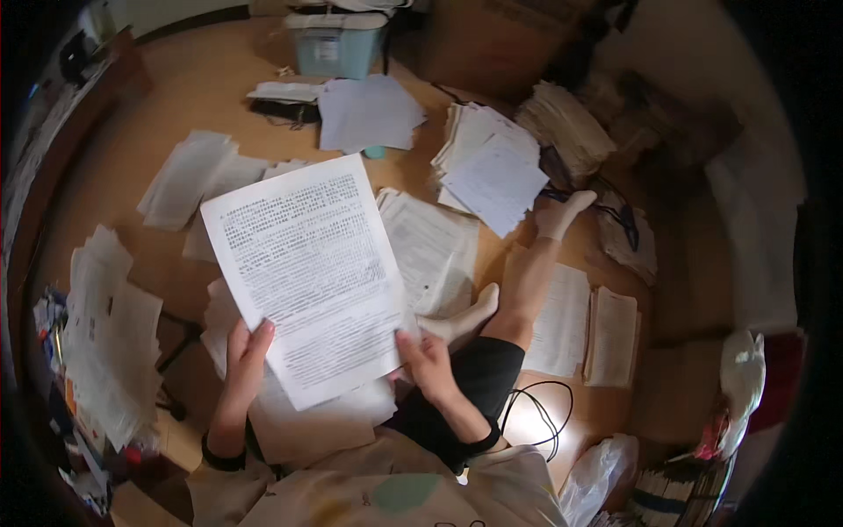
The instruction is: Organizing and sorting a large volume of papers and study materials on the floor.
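Note:
A white sheet of paper (307, 263) covered in dense dark print is held up in front of me, tilted a little to the left. My left hand (248, 351) grips its lower left edge, thumb on the front. At the lower right edge, my right hand (428, 358) pinches it with the thumb on top. Whether it is one sheet or a few together, I cannot tell. Below it, more pale paper (325, 417) lies over my lap. Behind it, on the floor, rests a stack of printed papers (430, 246).
Loose papers (110, 342) are heaped at the left. Further stacks (496, 176) lie beyond my feet, and a paper pile (612, 338) sits right of my leg. A light blue bin (338, 48) stands at the back. A black cable (549, 417) and a plastic bag (601, 479) lie near right.

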A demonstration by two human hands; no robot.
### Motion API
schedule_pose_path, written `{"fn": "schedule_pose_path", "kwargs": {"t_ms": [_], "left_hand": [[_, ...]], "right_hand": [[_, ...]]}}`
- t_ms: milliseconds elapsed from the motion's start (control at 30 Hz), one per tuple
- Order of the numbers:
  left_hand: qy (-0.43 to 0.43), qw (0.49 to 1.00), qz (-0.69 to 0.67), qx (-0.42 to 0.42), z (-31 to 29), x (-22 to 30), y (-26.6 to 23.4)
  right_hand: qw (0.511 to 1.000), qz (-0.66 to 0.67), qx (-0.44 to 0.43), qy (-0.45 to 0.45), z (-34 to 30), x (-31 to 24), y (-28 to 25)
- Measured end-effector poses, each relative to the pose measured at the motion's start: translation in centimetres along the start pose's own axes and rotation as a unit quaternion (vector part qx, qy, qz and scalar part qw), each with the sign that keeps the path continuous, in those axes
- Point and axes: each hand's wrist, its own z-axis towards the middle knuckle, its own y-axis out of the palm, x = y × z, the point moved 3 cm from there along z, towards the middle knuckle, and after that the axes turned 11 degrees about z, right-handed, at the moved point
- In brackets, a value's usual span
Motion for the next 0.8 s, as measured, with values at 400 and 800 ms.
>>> {"fn": "schedule_pose_path", "kwargs": {"t_ms": [400,800], "left_hand": [[0.069,0.789,0.598,0.12,3.7,-3.7,-5.6],[0.101,0.952,0.261,0.123,5.2,-7.8,-8.1]], "right_hand": [[0.903,0.106,0.315,-0.271,17.3,-8.5,-24.0],[0.876,-0.173,0.431,-0.129,20.7,-5.9,-29.5]]}}
